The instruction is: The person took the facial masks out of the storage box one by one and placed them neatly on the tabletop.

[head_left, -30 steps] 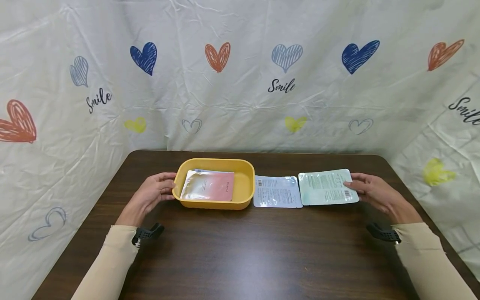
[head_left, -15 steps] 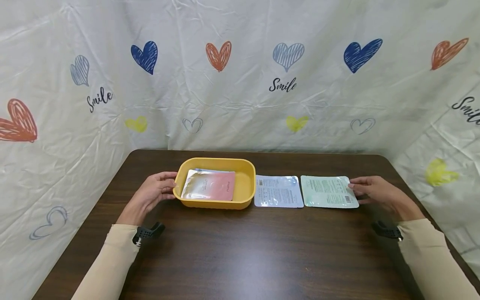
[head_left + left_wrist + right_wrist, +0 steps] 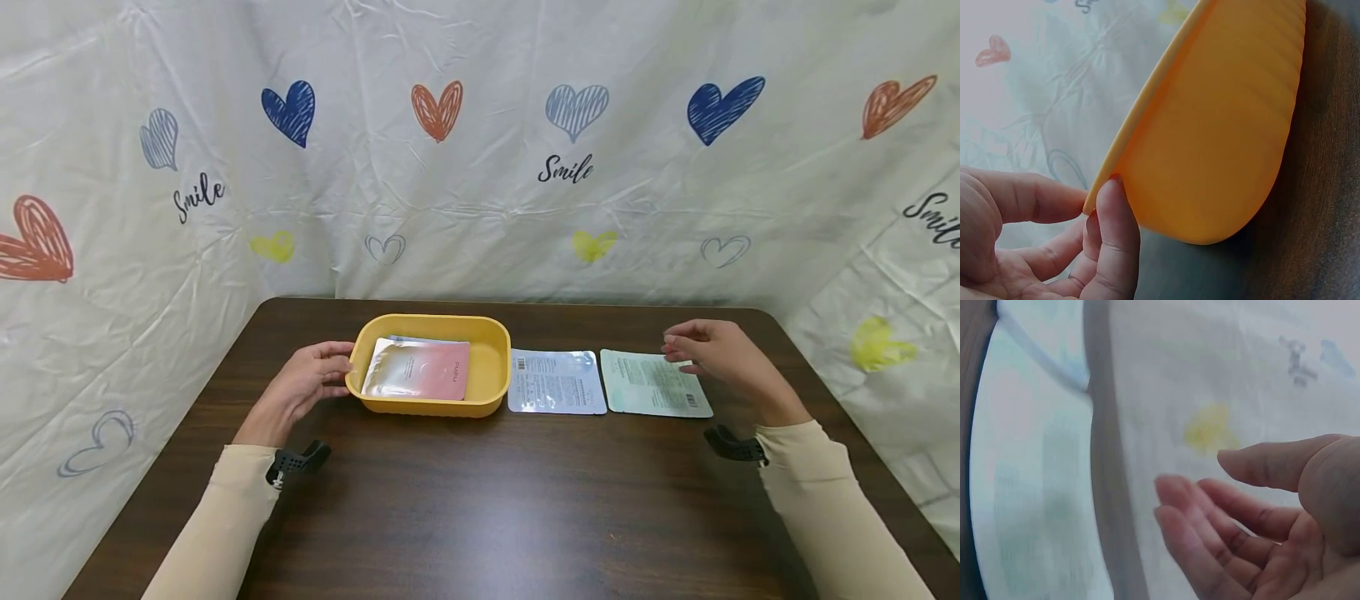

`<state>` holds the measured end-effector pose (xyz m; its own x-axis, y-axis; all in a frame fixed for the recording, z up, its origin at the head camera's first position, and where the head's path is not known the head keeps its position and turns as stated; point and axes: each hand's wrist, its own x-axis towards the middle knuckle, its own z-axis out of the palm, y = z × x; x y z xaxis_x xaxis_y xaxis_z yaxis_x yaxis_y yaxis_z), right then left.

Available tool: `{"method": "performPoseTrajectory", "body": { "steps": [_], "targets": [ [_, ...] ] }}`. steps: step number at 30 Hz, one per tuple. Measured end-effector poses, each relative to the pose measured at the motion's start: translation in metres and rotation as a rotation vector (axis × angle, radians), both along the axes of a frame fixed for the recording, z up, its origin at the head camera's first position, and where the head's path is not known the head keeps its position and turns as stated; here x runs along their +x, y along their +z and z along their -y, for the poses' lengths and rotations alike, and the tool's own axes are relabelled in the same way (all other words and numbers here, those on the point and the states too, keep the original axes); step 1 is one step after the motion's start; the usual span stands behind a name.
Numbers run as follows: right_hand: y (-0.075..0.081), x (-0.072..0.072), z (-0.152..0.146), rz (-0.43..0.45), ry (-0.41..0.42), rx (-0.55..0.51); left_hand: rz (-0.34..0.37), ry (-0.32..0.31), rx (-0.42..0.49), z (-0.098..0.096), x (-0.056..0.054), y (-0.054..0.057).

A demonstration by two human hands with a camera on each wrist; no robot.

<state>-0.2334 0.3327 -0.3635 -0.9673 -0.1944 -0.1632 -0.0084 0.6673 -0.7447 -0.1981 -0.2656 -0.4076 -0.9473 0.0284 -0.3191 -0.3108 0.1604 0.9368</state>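
Observation:
My left hand [image 3: 306,382] pinches the left rim of a yellow plastic basin [image 3: 487,367]. In the left wrist view, thumb and fingers stand on both sides of the basin's rim [image 3: 1147,94]. Inside the basin a pink and silver foil sachet [image 3: 420,371] lies over a bluish one, mostly hidden. To the basin's right lie a light blue sachet [image 3: 557,382] and a mint-green sachet [image 3: 652,385], both flat, printed side up. Raised over the green sachet's far right corner, my right hand [image 3: 723,358] holds nothing. Its fingers are loosely bent in the right wrist view.
A dark brown wooden table [image 3: 487,500] carries everything. Behind it hangs a pale curtain [image 3: 480,233] printed with hearts and "Smile". Each wrist wears a black band, such as the right wristband [image 3: 738,446].
The right hand has set the green sachet flat beside the blue one, let go, and risen to the left above it. The left hand stays at the basin.

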Motion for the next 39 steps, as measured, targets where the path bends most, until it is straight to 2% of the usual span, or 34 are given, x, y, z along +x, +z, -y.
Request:
{"method": "performPoseTrajectory", "body": {
  "steps": [8, 14, 19, 29, 39],
  "targets": [
    [0.014, -0.001, 0.049, 0.03, 0.096, -0.281, -0.01, -0.008, 0.014, 0.0, 0.0, -0.001],
    [0.021, -0.005, 0.075, 0.042, 0.177, -0.396, -0.01, 0.0, 0.032, -0.001, -0.003, -0.002],
    [0.02, -0.009, 0.094, 0.048, 0.202, -0.46, -0.001, 0.003, 0.034, 0.0, -0.002, -0.001],
    [0.017, -0.017, 0.134, 0.064, 0.198, -0.559, 0.0, 0.002, 0.034, 0.001, 0.0, 0.001],
    [0.009, -0.023, 0.166, 0.089, 0.203, -0.617, -0.001, 0.002, 0.035, 0.001, 0.001, 0.0]
  ]
}}
